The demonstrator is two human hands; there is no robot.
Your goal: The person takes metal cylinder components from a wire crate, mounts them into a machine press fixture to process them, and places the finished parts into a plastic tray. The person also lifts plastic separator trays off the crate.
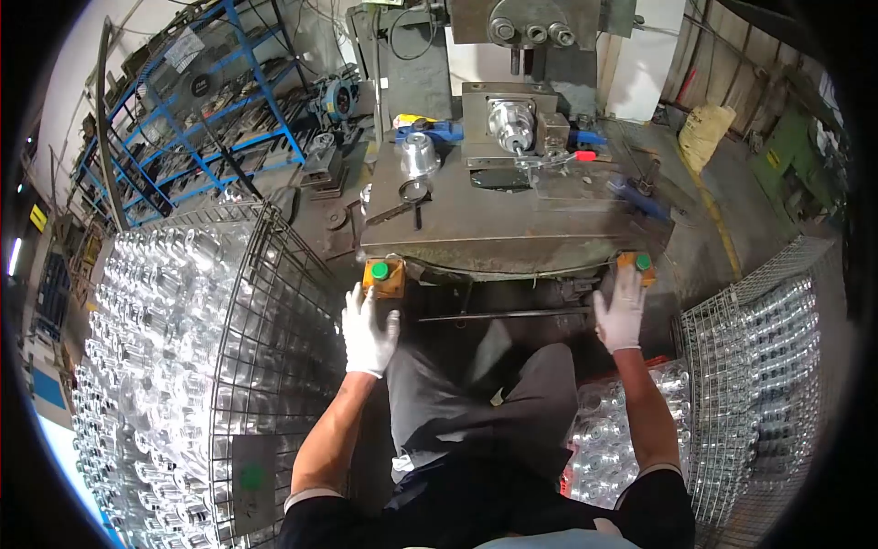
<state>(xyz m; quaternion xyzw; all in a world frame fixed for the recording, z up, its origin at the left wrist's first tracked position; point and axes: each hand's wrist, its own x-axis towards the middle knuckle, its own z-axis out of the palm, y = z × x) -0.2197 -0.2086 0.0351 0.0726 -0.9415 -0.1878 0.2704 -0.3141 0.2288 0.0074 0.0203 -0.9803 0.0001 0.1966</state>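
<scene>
My left hand [369, 337], in a white glove, is open with its fingers stretched toward a green push button [380, 271] on an orange box at the table's front left. Nothing is in it. My right hand [622, 316], gloved alike, lies open with its fingertips at the orange box of the right green button [643, 262]; I cannot tell if they touch it. On the machine table [494, 224], a shiny metal cup-shaped part [510, 123] sits in the fixture under the machine head [521, 23]. Another metal cup [419, 156] stands at the left.
Wire cages [247, 302] full of shiny metal parts stand at my left, with another cage [732, 311] at my right. A crate of parts [613, 430] is beside my right leg. A red-tipped tool [585, 156] lies by the fixture. Blue shelving [265, 82] stands back left.
</scene>
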